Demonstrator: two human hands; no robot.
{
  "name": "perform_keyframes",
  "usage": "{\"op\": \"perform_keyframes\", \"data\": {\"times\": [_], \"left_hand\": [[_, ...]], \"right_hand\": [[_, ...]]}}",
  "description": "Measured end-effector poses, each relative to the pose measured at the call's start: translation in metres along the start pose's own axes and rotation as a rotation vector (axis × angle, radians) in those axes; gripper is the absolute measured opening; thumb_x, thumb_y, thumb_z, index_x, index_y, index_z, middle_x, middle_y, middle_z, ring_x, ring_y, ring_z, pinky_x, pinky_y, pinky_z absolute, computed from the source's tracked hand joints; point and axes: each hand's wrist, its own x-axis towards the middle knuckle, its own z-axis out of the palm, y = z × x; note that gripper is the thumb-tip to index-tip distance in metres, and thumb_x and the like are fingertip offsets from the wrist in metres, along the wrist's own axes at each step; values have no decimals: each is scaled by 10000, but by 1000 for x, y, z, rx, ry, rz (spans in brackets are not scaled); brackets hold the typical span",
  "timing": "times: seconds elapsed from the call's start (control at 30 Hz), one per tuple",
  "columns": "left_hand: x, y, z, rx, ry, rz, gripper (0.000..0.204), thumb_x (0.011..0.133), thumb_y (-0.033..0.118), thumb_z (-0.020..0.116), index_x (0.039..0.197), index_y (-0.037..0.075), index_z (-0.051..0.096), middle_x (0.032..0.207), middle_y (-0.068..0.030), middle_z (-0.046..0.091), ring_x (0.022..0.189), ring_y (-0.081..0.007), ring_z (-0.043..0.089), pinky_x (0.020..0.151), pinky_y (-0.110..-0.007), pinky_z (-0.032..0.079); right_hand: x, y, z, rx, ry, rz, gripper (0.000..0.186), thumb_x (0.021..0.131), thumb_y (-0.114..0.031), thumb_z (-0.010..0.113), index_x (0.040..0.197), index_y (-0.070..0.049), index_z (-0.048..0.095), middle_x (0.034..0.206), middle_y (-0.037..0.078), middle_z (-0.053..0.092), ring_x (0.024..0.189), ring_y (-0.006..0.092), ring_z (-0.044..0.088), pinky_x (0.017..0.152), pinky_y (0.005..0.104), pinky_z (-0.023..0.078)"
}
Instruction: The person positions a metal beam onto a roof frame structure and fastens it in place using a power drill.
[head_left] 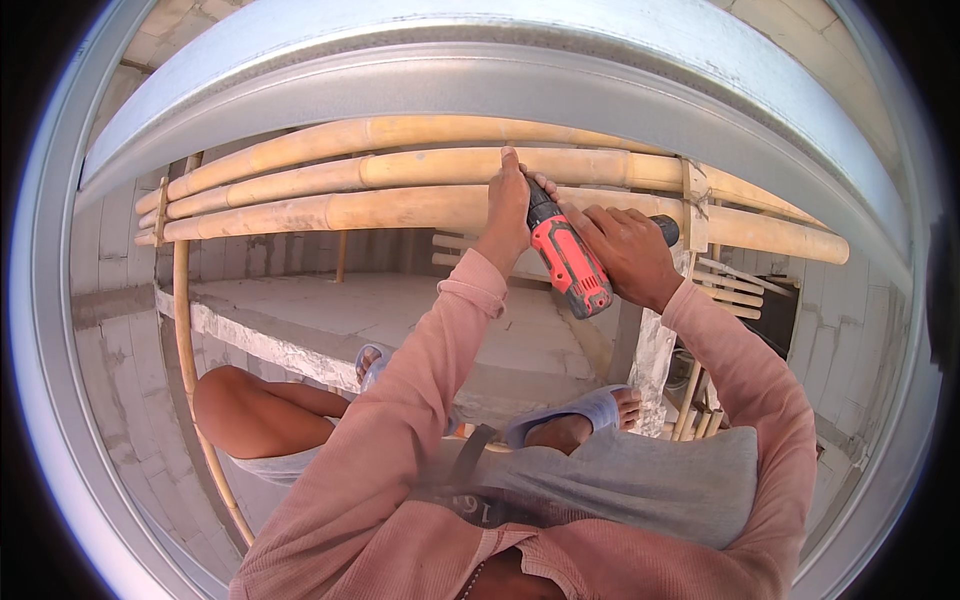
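A red and black cordless drill (568, 252) is in front of my chest, its black nose pointing up and away toward the bamboo poles and the metal beam. My right hand (632, 248) is wrapped round its handle, and the black battery end (664, 230) sticks out on the right. At the drill's front my left hand (508, 208) is closed about the black chuck, thumb pointing up on the left side and fingertips showing on the right. Whether a screw or bit sits at the tip is hidden by the fingers.
Beyond my hands, stacked bamboo poles (400, 210) run across, held by wooden uprights (695, 200). A curved-looking silvery metal beam (480, 85) spans above them. My sandalled foot (565, 425) rests below, near a concrete ledge (270, 345). A bamboo post (185, 330) stands left; block walls (125, 400) surround.
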Motion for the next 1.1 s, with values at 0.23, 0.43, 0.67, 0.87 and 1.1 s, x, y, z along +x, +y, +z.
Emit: {"op": "perform_keyframes", "data": {"times": [0.23, 0.43, 0.67, 0.87, 1.1], "left_hand": [[40, 29, 22, 335, -245, -21, 378, 1118, 380, 343, 1097, 38, 504, 945, -130, 626, 891, -243, 653, 793, -434, 584], [79, 60, -17, 1822, -306, 551, 618, 1071, 500, 407, 1446, 18, 502, 1360, -238, 597, 1314, -353, 554, 1117, -527, 407], [60, 139, -113, 2527, -444, 850, 825, 1032, 658, 407, 1625, 98, 279, 1626, -265, 306, 1542, -420, 237, 1241, -601, 207], [66, 183, -168, 2712, -681, 702, 1081, 918, 821, 455, 1663, 110, 129, 1688, -273, 134, 1573, -428, 144, 1254, -613, 164], [85, 189, -182, 2413, -893, 1037, 1227, 780, 854, 621, 1649, 93, 209, 1656, -282, 199, 1528, -457, 212, 1220, -632, 159]], "right_hand": [[24, 31, 3, 255, -116, 207, 880, 833, -57, 661, 1617, -100, 264, 1183, 197, 557, 1080, 421, 610, 940, 496, 500], [45, 73, 29, 101, -50, 462, 703, 783, -36, 671, 1435, -33, 411, 1276, 296, 553, 1259, 480, 551, 1008, 580, 476], [33, 104, 56, 76, -29, 733, 729, 841, -179, 767, 1452, -25, 400, 1287, 331, 521, 1237, 477, 559, 1010, 593, 498], [20, 88, 34, -141, 2, 677, 915, 879, -325, 780, 1602, -87, 271, 1410, 238, 496, 1311, 462, 489, 1088, 557, 437], [-121, -20, -6, -228, 573, 962, 476, 1037, -320, 604, 1439, -74, 535, 1362, 170, 578, 1285, 363, 510, 1103, 502, 391]]}}
